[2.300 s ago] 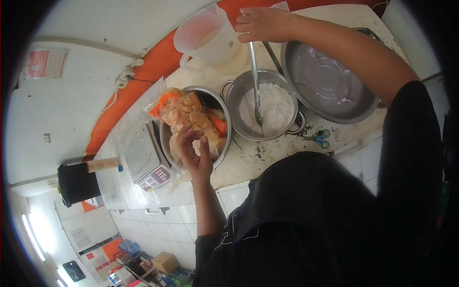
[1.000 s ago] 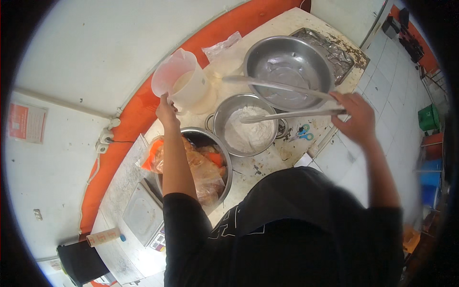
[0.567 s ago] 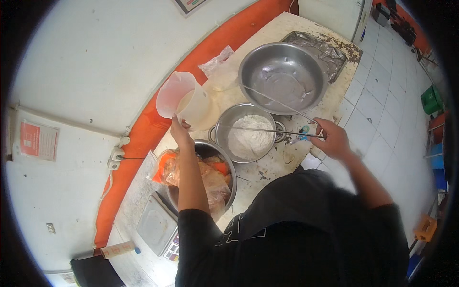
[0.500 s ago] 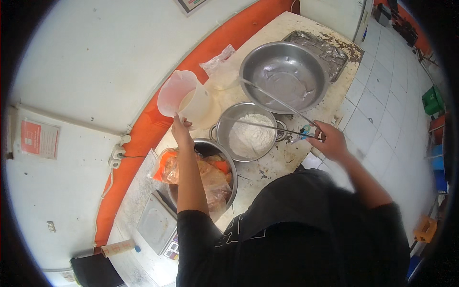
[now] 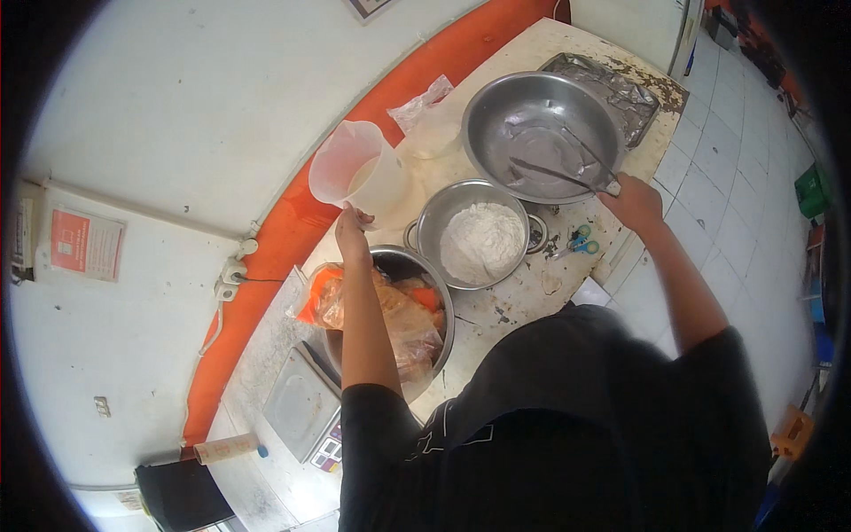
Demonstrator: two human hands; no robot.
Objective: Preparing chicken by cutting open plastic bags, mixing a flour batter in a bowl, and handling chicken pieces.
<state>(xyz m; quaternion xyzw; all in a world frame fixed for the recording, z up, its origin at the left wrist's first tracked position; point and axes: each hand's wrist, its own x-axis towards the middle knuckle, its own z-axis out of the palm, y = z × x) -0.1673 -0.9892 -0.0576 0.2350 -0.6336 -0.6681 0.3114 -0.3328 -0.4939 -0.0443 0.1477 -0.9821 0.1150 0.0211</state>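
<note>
- Tongs [image 5: 541,169]: over the big grey basin [image 5: 492,124], long axis from the right hand toward far left; two arms spread apart, tips pointing away from the person. Tips inside the rim outline; touching the basin floor or above it, can't tell.
- Right hand [image 5: 636,202]: fingers closed round the hinge end of the tongs, at the basin's near right rim. Clearly the nearer hand to the basin.
- Pot [image 5: 434,222] of white powder [image 5: 486,241]: left and near of the right hand, between both hands. Tongs tips aim past its far side, not into it; side handles lie roughly left and right.
- Jug [image 5: 341,164]: far left of the pot, pale contents inside. Lifted or standing, can't tell.
- Left hand [image 5: 353,232]: fingers pinched together at the jug's near side, apparently on the handle, mostly hidden. Jug lies just far of this hand; right hand well apart from it.
- Steel bowl [image 5: 448,332] with bagged orange pieces [image 5: 390,319]: near the pot's left side, partly under the left forearm.
- Scissors [image 5: 582,241]: right of the pot, near of the right hand.
- Foil-lined tray [image 5: 640,111]: beyond the basin, far right.
- Scale [image 5: 301,403]: left of the steel bowl.
</note>
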